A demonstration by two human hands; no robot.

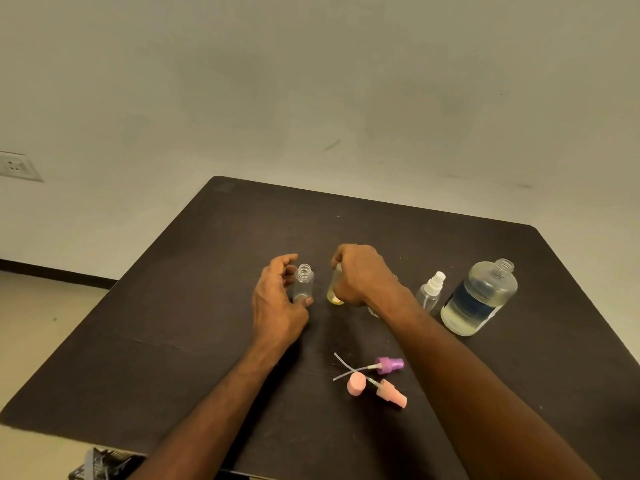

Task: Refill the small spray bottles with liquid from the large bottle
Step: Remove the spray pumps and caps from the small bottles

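Yellowish liquid shows inside the small filled bottle (334, 285) that the right hand (360, 273) grips from above, fingers curled round its upper part so that the neck is hidden; whether it is capped cannot be told. It stands upright on the dark table (173, 323), just beside a clear empty bottle (303, 284) whose threaded mouth is open. The left hand (277, 303) cups that empty bottle loosely, thumb touching near its base, the other fingers bent but apart from the plastic, so it steadies more than holds. To the right stands a third small bottle (429, 294) with its white sprayer on, and beyond it the large bottle (479, 297), uncapped, partly full of pale liquid. A purple spray head (389, 365), a pink spray head (393, 394) and a pink cap (356, 383) lie on the table nearer the person, their dip tubes crossing. By my judgement one bottle has had its fill and is being set down or shifted aside, with the empty one next in line. The next move likely calls for freeing the right hand, lifting the large bottle and tipping it slowly over the narrow open mouth while the left hand tightens to keep the light bottle from toppling.
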